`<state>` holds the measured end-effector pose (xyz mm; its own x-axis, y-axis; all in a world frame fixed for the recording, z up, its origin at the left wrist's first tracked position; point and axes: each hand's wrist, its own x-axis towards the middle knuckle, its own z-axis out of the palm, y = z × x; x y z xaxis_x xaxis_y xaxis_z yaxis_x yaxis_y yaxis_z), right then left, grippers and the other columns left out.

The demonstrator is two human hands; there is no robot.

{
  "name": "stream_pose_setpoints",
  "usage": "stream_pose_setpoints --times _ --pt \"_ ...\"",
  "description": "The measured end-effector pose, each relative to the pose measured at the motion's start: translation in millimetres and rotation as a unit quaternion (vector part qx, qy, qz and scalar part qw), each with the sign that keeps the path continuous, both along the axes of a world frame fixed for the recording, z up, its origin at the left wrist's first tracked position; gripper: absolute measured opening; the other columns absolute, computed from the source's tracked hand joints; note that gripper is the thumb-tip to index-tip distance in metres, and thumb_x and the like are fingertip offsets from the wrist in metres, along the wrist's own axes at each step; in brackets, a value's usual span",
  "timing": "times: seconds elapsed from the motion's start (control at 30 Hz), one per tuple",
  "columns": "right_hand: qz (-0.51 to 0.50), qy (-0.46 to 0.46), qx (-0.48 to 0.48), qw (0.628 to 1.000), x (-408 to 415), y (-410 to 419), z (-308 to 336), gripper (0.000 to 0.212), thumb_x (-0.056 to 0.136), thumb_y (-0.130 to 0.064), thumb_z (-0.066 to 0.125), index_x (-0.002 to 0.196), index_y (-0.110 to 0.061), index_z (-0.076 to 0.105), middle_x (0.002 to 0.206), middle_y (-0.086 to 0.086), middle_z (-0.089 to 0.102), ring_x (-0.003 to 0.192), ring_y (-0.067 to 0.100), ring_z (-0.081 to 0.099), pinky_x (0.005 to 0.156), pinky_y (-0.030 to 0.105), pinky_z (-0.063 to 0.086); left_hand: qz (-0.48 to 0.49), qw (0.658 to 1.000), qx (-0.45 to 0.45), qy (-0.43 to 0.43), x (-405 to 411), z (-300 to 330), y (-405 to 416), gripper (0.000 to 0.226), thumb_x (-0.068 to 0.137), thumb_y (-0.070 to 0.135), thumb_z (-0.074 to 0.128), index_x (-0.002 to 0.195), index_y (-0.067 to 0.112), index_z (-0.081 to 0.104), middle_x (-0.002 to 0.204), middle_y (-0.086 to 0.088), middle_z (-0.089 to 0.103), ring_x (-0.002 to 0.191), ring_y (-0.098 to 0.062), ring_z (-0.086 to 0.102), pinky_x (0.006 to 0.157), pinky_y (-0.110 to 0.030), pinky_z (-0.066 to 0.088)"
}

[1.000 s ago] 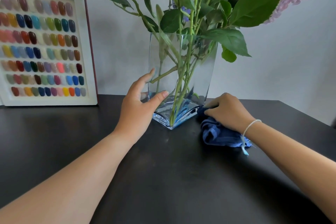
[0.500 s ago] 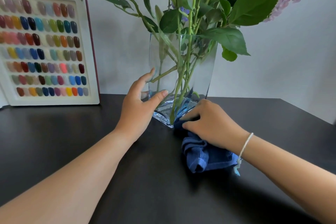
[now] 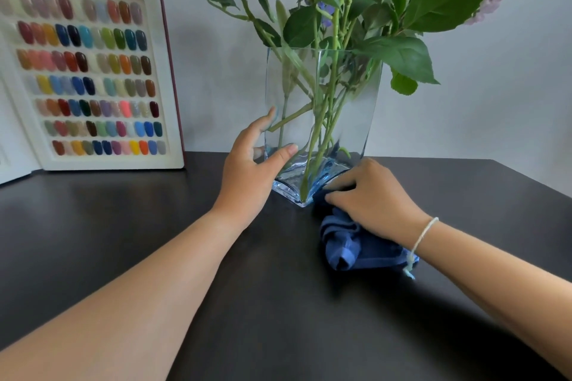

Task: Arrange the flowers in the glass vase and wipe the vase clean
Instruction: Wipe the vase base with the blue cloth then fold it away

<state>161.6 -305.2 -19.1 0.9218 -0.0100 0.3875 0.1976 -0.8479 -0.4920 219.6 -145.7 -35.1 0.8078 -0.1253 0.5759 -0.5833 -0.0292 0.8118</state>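
A square clear glass vase with a blue-tinted base stands on the dark table near the wall. Several green stems stand inside it, with leaves, a red bloom, an orange bloom and lilac blossoms above the rim. My left hand rests against the vase's lower left side, thumb on the front face and fingers around the corner. My right hand presses a crumpled blue cloth against the vase's lower right base. Part of the cloth is hidden under that hand.
A white board of coloured nail swatches leans against the wall at the left, on the table. The table's right edge runs diagonally at the far right. A white string bracelet is on my right wrist.
My right hand slid the cloth from the vase's right base toward its front corner and back slightly to the right. My left hand has stayed on the vase.
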Motion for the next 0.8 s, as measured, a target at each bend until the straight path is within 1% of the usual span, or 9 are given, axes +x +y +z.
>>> stream_pose_setpoints --times 0.07,0.1,0.2,0.3,0.37,0.43,0.53,0.67,0.8 --pt "0.039 -0.009 -0.001 0.999 -8 14 -1 0.017 0.079 -0.010 0.060 0.085 -0.013 0.076 0.066 -0.017 0.055 0.091 0.010 0.043 0.060 0.008 0.033 0.002 1.000 0.006 0.002 -1 0 0 0.053 0.081 0.034 0.065 0.122 0.054 0.039 0.124 0.030 0.040 0.107 0.002 0.049 0.075 0.005 0.035" --pt "0.055 -0.016 0.000 0.998 -10 20 -2 0.019 0.079 -0.011 0.060 0.091 -0.016 0.075 0.067 -0.021 0.048 0.090 0.007 0.038 0.064 0.002 0.032 0.004 1.000 0.008 0.004 -1 1 0 0.053 0.081 0.034 0.064 0.122 0.054 0.038 0.124 0.029 0.039 0.106 0.003 0.048 0.075 0.005 0.034" --pt "0.071 -0.020 0.001 0.997 -13 23 -1 0.022 0.080 -0.012 0.061 0.098 -0.018 0.073 0.067 -0.021 0.042 0.079 0.000 0.038 0.066 -0.010 0.025 0.005 1.000 0.013 0.008 -1 2 1 0.052 0.081 0.035 0.064 0.120 0.057 0.037 0.125 0.029 0.039 0.108 0.000 0.050 0.075 0.004 0.035" --pt "0.046 0.001 0.007 0.999 -9 7 3 0.017 0.079 -0.012 0.062 0.090 -0.014 0.075 0.070 -0.017 0.060 0.066 -0.008 0.054 0.060 -0.005 0.034 0.002 1.000 0.014 0.011 -1 1 2 0.052 0.080 0.037 0.065 0.118 0.059 0.038 0.122 0.034 0.039 0.107 0.001 0.050 0.074 0.006 0.033" --pt "-0.012 -0.015 0.003 1.000 -2 -13 4 0.017 0.078 -0.010 0.060 0.088 -0.005 0.073 0.083 0.005 0.074 0.073 0.009 0.063 0.062 0.009 0.041 0.005 1.000 0.010 0.012 1 -1 2 0.052 0.080 0.036 0.065 0.120 0.057 0.040 0.127 0.028 0.042 0.110 -0.002 0.051 0.075 0.005 0.035" --pt "-0.086 -0.037 0.067 0.993 7 -31 3 0.018 0.078 -0.008 0.060 0.090 -0.005 0.073 0.092 0.012 0.073 0.079 0.019 0.062 0.059 0.018 0.037 0.007 1.000 0.011 0.010 3 -1 1 0.053 0.080 0.035 0.065 0.122 0.055 0.040 0.132 0.023 0.043 0.112 -0.006 0.052 0.076 0.004 0.036" --pt "-0.128 -0.097 0.181 0.970 16 -39 5 0.017 0.080 -0.011 0.060 0.091 -0.011 0.074 0.089 0.007 0.070 0.084 0.015 0.059 0.059 0.015 0.036 0.007 1.000 0.010 0.009 4 -2 1 0.052 0.080 0.036 0.065 0.121 0.055 0.040 0.135 0.020 0.043 0.115 -0.009 0.051 0.078 -0.002 0.039" --pt "-0.095 -0.158 0.155 0.971 16 -26 5 0.019 0.081 -0.014 0.062 0.097 -0.012 0.072 0.085 0.002 0.061 0.076 0.008 0.054 0.056 -0.002 0.033 0.010 1.000 0.007 0.014 5 -2 1 0.054 0.080 0.036 0.065 0.124 0.054 0.040 0.137 0.019 0.043 0.116 -0.011 0.052 0.083 -0.008 0.039" --pt "-0.037 -0.067 0.075 0.994 5 -21 -1 0.020 0.078 -0.010 0.066 0.097 -0.011 0.072 0.070 -0.024 0.048 0.068 -0.003 0.050 0.057 -0.007 0.032 0.007 1.000 0.001 0.013 3 -2 0 0.055 0.080 0.033 0.066 0.126 0.050 0.041 0.136 0.018 0.044 0.115 -0.009 0.053 0.086 -0.013 0.039"
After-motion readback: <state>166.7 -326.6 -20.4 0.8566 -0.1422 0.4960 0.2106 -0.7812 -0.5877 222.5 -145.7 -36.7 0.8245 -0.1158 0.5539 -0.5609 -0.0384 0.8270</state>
